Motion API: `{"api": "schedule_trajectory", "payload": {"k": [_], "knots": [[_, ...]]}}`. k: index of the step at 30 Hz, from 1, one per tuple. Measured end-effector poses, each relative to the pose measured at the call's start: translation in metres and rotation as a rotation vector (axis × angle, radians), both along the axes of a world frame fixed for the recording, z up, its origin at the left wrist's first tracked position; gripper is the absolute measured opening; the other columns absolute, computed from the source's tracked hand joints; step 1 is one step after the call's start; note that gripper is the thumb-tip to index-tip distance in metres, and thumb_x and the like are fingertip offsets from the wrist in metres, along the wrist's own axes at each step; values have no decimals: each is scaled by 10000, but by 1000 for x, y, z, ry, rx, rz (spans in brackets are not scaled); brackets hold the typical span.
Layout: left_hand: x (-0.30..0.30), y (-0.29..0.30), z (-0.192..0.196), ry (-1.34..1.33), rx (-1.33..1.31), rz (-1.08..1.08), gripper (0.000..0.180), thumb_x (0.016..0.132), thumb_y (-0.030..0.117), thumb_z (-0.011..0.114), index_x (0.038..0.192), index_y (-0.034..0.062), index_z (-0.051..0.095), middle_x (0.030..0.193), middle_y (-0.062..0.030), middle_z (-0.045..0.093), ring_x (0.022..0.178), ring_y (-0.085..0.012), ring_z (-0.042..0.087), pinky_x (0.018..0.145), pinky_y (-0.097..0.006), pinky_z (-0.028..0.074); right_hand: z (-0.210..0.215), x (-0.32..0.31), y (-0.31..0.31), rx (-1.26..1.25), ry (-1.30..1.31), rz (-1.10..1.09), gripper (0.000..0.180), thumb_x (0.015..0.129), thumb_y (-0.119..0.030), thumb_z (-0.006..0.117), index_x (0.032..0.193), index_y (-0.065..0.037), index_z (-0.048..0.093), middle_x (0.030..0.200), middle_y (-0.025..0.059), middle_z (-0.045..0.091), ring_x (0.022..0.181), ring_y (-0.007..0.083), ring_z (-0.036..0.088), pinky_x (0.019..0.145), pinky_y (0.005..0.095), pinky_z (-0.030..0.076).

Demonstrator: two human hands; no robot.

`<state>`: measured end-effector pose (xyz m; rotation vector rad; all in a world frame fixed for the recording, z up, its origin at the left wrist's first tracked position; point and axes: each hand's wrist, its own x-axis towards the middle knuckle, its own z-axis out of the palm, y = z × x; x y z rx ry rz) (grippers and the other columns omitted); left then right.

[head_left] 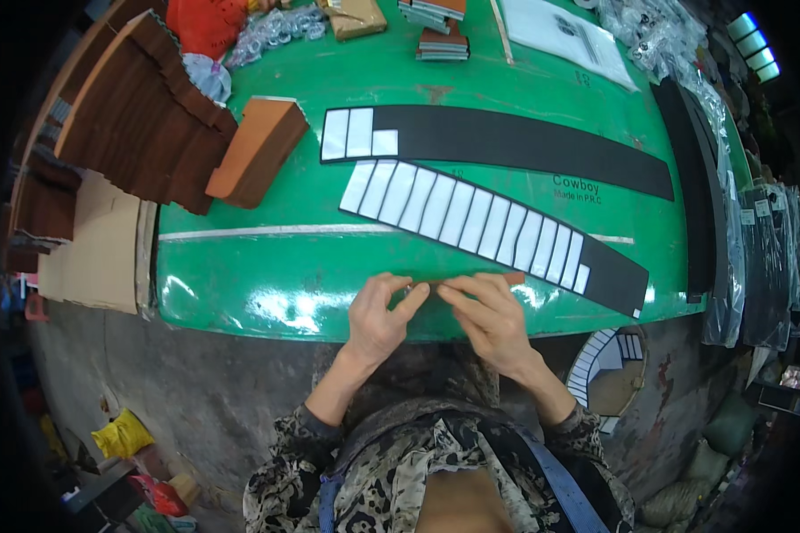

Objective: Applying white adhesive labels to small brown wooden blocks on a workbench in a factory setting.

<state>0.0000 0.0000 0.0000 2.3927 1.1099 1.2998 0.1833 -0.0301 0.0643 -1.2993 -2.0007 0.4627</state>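
Note:
At the near edge of the green table, my left hand [378, 315] and my right hand [492, 320] face each other with fingertips almost meeting. Both are closed in a pinch on a thin reddish-brown strip [515, 278], whose end sticks out beyond the right fingers. The fingers hide most of its length. Just beyond the hands lies a slanting black strip [609, 275] with a row of white rectangular pads [453, 213] along it. Behind that, a longer black strip [516, 142] bears a few white pads [359, 131] at its left end.
Stacked brown strips [142, 115] and an orange-brown bundle [262, 151] stand at the left, by cardboard [93, 244]. Small brown stacks [443, 44], plastic bags [280, 34] and a white packet [569, 40] lie at the back. Black strips [693, 186] line the right edge.

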Motion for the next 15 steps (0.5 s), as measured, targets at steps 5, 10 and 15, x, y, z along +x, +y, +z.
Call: {"api": "schedule_trajectory", "payload": {"k": [5, 10, 15], "knots": [[2, -2, 26, 247, 75, -43, 461, 638, -2, 609, 1042, 217, 647, 920, -67, 569, 810, -234, 585, 625, -322, 493, 33, 26, 14, 39, 74, -111, 249, 744, 36, 626, 988, -13, 639, 891, 117, 642, 769, 262, 606, 658, 346, 485], [2, -1, 6, 96, 83, -32, 483, 605, 17, 617, 1035, 234, 650, 896, -78, 534, 791, -244, 564, 623, -326, 483, 26, 16, 106, 84, -35, 20, 171, 739, -7, 652, 907, -34, 634, 853, 86, 634, 758, 264, 603, 639, 357, 481], [2, 2, 6, 74, 95, -79, 470, 582, 31, 661, 1007, 233, 662, 912, -72, 526, 789, -245, 554, 583, -323, 464, -10, -7, 214, 123, -263, 110, 191, 698, -93, 709, 859, -49, 616, 838, 77, 596, 796, 281, 580, 659, 384, 484]]}}
